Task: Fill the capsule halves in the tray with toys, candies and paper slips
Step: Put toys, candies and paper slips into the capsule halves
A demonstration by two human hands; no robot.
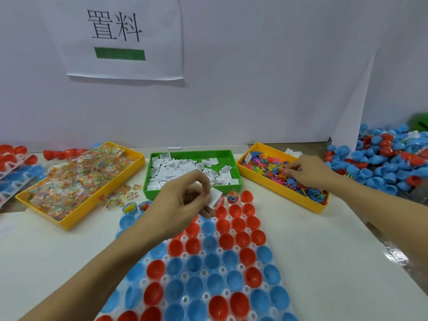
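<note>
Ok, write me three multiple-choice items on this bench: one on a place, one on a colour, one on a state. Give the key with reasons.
1. Where is the right hand?
A. In the yellow bin of toys
B. In the green bin
C. Flat on the table

2. What colour is the bin of paper slips?
A. Yellow
B. Green
C. Blue

3. What is the left hand doing?
A. Resting open on the table
B. Pinching a paper slip over the tray of capsule halves
C. Gripping a candy bag

Key:
1 A, its fingers are among the coloured toys.
2 B, the white slips lie in the green bin.
3 B, a white slip sits between thumb and fingers above the tray's far end.
</note>
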